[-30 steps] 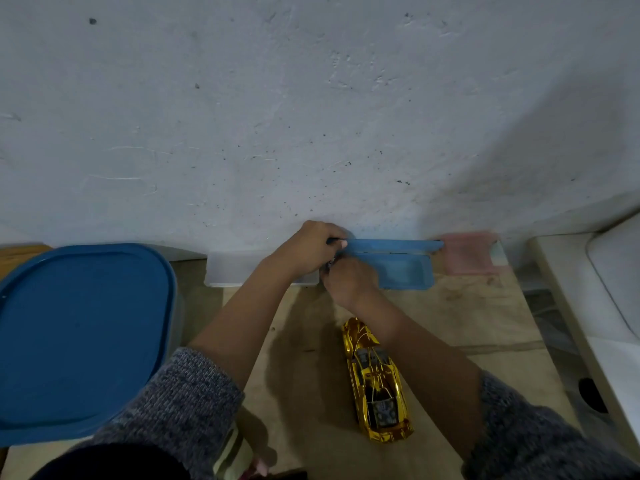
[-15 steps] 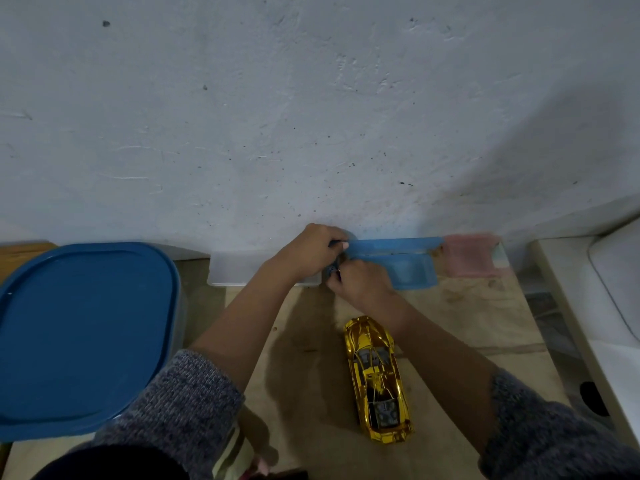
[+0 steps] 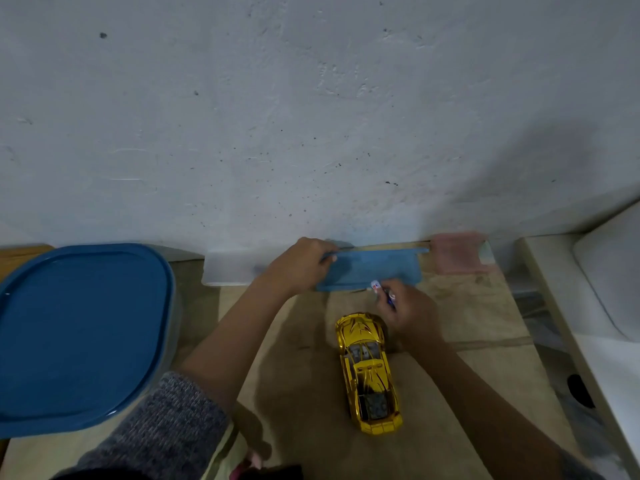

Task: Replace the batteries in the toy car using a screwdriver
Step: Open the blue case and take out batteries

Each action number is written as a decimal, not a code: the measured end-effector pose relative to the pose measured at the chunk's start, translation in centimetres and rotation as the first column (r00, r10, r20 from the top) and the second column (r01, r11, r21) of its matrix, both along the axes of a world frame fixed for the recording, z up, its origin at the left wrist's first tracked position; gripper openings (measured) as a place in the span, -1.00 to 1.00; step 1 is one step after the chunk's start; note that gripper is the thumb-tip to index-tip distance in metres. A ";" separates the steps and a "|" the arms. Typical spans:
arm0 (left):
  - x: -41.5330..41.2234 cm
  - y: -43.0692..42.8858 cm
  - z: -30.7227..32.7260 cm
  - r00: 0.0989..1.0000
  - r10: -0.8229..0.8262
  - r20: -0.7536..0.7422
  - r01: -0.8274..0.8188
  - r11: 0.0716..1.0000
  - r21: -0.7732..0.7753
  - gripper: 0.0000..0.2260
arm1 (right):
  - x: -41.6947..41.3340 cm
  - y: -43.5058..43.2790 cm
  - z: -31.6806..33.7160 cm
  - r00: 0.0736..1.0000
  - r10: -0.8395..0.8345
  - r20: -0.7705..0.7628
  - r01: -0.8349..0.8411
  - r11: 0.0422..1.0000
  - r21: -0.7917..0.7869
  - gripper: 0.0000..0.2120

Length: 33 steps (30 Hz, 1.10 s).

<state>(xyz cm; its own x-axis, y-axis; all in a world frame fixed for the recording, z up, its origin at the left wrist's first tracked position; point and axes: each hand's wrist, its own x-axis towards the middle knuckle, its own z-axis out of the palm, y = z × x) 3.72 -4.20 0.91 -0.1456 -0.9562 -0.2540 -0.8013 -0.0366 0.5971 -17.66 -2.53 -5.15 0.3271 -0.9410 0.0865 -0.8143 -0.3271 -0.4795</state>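
The gold toy car (image 3: 367, 372) lies wheels-down on the wooden table (image 3: 478, 313), a little right of centre, its long axis running nearly straight away from the person — one end aimed at the wall (image 3: 311, 116), the other at the near edge, tilted slightly right. Which end is the nose is hard to tell. Just beyond its far end, the right hand (image 3: 408, 311) is closed around small batteries (image 3: 381, 289) — their printed ends peek out past the fingers. Farther back, the left hand (image 3: 301, 265) grips the left end of a blue box (image 3: 377, 268) standing against the wall, fingers curled over its rim. A clear box (image 3: 230, 270) sits to its left, a pink one (image 3: 457, 254) to its right. A big blue lid (image 3: 79, 334) fills the left side.
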 end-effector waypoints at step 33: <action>-3.5 3.0 -4.5 0.936 0.041 0.351 0.026 0.983 -0.184 -0.45 | -2.1 -0.5 -3.6 0.974 0.098 -0.202 -0.149 0.956 -0.255 -0.63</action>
